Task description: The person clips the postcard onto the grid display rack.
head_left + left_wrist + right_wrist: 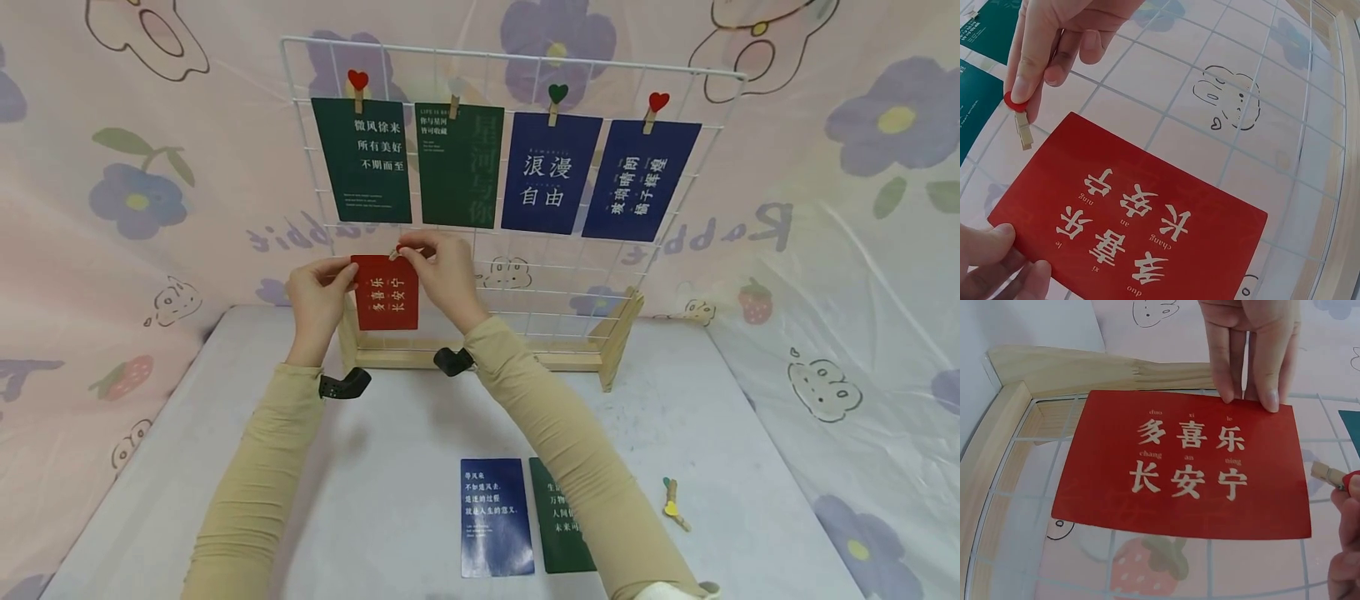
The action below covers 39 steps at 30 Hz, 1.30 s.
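Observation:
A red card [384, 317] with white characters hangs in front of the lower left part of a white wire grid rack. My left hand [315, 304] pinches it by the upper left edge, thumb on the printed face. Between thumb and fingers, my right hand [448, 271] holds a small wooden clothespin [1023, 131] by its red heart end. In the left wrist view, the clothespin points down beside a corner of the card, with a gap between them. The right wrist view shows the whole front of the card, slightly bowed.
Two green cards [367, 183] and two blue cards [551, 175] hang clipped along the rack's upper part. A wooden base [558, 362] carries the rack. Another blue card [497, 546] and a green card [558, 546], partly under my right sleeve, lie on the table. Clothespins [672, 496] lie at right.

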{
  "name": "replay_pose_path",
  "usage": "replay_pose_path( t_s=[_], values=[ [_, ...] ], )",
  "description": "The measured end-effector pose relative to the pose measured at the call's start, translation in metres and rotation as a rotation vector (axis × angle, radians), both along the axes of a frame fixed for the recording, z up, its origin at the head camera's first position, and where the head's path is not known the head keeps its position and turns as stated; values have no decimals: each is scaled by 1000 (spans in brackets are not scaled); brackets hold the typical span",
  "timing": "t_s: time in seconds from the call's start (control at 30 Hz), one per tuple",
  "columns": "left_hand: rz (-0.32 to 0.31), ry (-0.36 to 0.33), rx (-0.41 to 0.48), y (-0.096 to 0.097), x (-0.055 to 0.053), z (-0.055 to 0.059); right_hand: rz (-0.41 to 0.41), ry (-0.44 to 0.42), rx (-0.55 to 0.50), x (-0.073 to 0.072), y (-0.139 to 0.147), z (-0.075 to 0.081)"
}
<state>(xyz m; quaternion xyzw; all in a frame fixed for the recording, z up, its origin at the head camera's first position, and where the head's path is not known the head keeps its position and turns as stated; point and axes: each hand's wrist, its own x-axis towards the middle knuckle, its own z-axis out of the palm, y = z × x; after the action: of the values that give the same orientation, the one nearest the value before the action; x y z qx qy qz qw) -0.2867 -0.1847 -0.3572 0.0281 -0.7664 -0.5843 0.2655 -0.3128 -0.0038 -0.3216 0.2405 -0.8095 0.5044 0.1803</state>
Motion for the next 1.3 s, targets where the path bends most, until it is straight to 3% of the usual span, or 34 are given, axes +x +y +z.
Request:
replay_pose_path(
  t_s=[0.33,0.77,1.3],
  values=[
    [-9,25,-19,3,-1,-1,-41,9,43,0,-7,-4],
    [12,51,-37,3,0,0,-107,72,238,0,-17,-4],
    [35,36,-44,2,-2,-1,-124,109,315,-1,-23,-2]
  ],
)
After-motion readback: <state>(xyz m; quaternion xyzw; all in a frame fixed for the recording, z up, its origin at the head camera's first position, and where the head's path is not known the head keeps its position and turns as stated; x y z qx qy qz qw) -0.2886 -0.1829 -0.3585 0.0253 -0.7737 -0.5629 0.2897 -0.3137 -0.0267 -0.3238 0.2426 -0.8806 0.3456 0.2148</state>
